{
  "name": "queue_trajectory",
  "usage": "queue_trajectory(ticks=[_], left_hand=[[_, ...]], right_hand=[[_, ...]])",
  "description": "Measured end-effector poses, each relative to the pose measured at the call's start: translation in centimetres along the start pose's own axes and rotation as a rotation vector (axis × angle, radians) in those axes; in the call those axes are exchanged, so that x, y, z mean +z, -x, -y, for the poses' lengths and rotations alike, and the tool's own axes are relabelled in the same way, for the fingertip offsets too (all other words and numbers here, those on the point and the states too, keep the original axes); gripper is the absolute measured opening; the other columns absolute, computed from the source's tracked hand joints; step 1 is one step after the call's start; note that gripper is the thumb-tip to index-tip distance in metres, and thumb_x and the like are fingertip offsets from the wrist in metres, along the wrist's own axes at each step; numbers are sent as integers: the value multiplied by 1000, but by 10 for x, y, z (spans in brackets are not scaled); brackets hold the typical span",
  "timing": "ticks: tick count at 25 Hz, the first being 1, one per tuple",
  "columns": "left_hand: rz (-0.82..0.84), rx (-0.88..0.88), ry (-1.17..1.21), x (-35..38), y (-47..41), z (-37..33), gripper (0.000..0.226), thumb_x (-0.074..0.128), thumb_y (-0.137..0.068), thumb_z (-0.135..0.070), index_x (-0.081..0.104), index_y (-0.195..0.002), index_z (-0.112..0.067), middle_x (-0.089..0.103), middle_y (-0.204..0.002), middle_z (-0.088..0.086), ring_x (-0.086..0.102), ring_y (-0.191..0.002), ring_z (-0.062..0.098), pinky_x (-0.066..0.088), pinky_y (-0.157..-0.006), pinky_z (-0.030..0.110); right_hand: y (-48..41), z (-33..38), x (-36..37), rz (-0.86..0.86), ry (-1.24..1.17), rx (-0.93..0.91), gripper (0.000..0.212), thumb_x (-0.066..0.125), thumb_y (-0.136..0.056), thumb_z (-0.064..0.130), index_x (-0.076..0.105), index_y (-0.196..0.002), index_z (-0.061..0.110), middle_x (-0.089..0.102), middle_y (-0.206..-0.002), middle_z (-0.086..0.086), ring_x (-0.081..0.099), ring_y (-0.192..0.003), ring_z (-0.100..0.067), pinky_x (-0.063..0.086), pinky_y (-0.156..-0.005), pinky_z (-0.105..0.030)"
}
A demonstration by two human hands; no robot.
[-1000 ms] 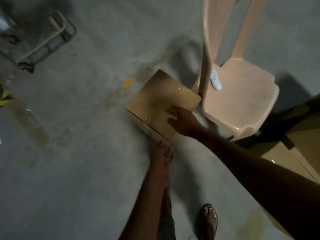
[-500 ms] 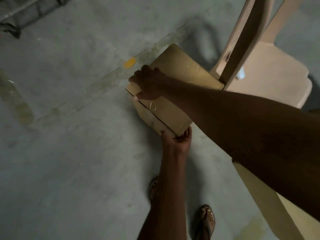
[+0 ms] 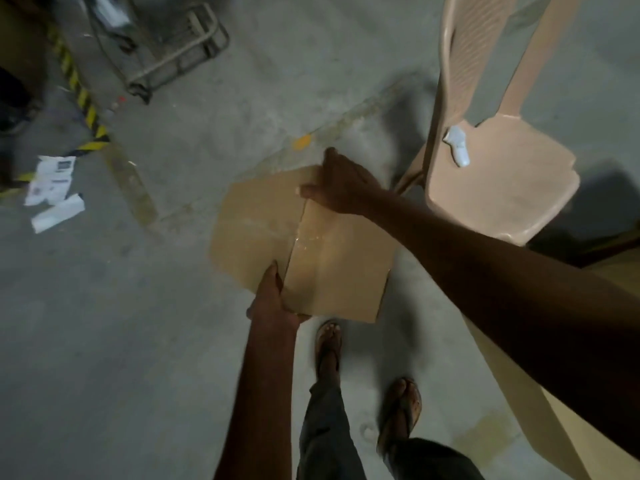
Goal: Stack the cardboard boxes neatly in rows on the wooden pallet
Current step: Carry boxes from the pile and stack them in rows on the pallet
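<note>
A tan cardboard box is held tilted above the grey concrete floor, in front of my feet. My left hand grips its near corner from below. My right hand clamps its far edge from above, with the arm crossing in from the right. More cardboard boxes show at the lower right, partly hidden by my right arm. No wooden pallet is in view.
A beige plastic chair stands right of the box with a small white object on its seat. A metal hand trolley lies at the back left by yellow-black floor tape. White papers lie at left.
The box has come off the floor and tipped up toward me. My right hand shifted from its left corner to the far edge; my left hand stays at the near corner.
</note>
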State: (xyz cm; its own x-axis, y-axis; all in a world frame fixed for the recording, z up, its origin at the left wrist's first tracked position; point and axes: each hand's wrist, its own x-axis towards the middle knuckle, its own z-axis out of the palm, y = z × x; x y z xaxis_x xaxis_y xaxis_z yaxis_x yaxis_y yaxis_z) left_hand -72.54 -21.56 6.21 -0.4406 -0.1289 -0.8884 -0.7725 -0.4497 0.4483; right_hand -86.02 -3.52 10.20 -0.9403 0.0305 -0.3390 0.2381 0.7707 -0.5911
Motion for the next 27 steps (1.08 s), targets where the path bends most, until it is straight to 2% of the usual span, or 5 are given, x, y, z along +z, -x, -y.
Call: queue_trajectory(ticks=[5,16,21,25,27], left_hand=[[-207,224,-291,-67,118,-9,76,90,-76,-37,38,-128,-22,55,-122,-1,58,-96,17,53,-96,50],[403,205,-1115,-178,281,49,53,70,-93,-42,58,-135,-12,67,-109,5,63,-94,26,50,-72,35],[697,343,-1280,-239,364,90,47,79,-88,-26,55,-128,-29,68,-105,-8,67,-91,13,55,-65,31],[942,476,-1356,-300,407,142,85,89,-76,-23,47,-149,-29,68,-129,-3,66,-117,15,59,-93,34],[1017,560,-1362,-336,431,173,95,90,-72,-25,41,-152,-35,66,-130,-11,65,-116,5,59,-91,27]], right_hand=[[197,-22,-19,-72,-479,317,82,79,-69,58,56,-136,16,63,-126,-4,64,-112,-26,55,-96,-44],[571,19,51,-316,-920,830,59,70,-92,49,49,-138,19,62,-109,-3,59,-91,-21,52,-77,-38],[745,55,84,-462,-1087,796,81,81,-86,32,36,-154,34,63,-111,7,66,-97,-20,58,-69,-36],[861,71,126,-637,-1095,653,93,79,-89,14,25,-159,44,56,-112,17,63,-98,-7,53,-70,-19],[915,78,147,-714,-1075,581,95,79,-86,6,27,-152,50,56,-115,21,62,-96,7,50,-65,-8]])
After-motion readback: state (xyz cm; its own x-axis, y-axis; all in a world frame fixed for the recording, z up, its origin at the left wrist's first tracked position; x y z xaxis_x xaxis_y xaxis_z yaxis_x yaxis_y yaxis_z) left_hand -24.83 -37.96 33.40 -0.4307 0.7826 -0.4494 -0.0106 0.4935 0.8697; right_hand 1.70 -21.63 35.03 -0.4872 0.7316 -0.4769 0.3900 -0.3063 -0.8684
